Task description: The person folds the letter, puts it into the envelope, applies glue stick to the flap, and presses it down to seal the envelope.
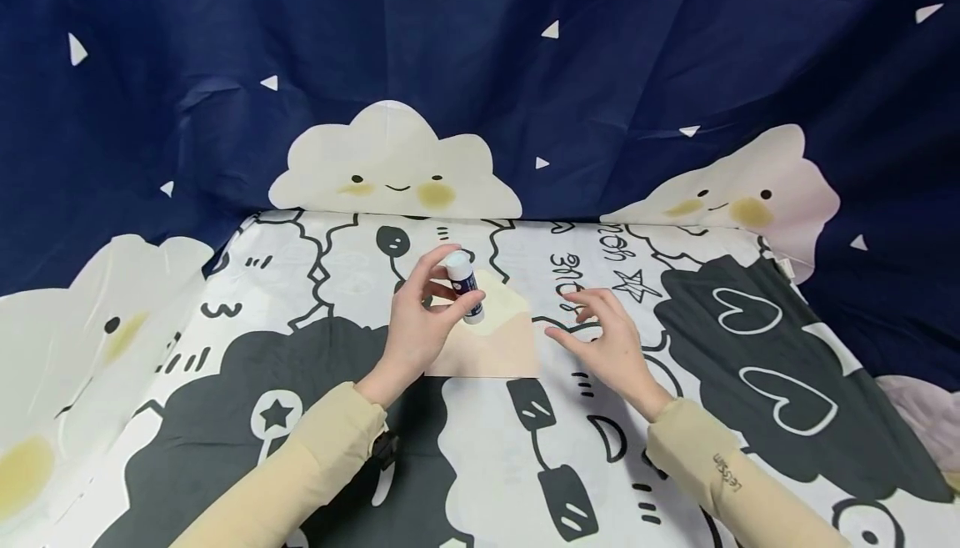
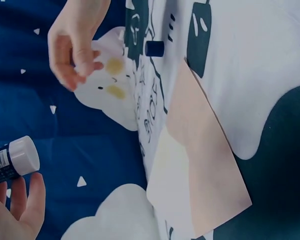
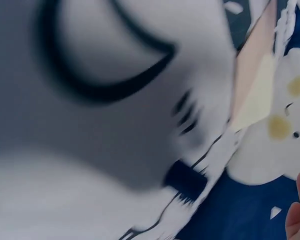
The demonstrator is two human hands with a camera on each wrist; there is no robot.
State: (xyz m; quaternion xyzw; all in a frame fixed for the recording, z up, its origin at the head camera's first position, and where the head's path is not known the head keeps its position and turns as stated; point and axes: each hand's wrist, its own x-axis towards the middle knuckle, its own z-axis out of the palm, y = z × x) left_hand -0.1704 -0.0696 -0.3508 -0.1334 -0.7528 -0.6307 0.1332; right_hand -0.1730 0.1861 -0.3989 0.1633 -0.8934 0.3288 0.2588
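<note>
My left hand (image 1: 420,323) pinches a glue stick (image 1: 465,286) between thumb and fingers, in the air above the envelope. The stick has a dark blue label and a white end, which shows in the left wrist view. Below it lies an envelope (image 1: 495,352), peach-coloured with its cream flap opened away from me. My right hand (image 1: 611,348) hovers to the right of the envelope, fingers loosely bent and holding nothing. A dark blue cap (image 2: 154,48) lies on the cloth beyond the envelope's edge in the left wrist view; the right wrist view shows this cap (image 3: 185,180) too.
A black-and-white patterned cloth (image 1: 517,456) covers the work surface. Behind it hangs a dark blue curtain (image 1: 480,47) with white triangles and smiling clouds, reaching down around both sides.
</note>
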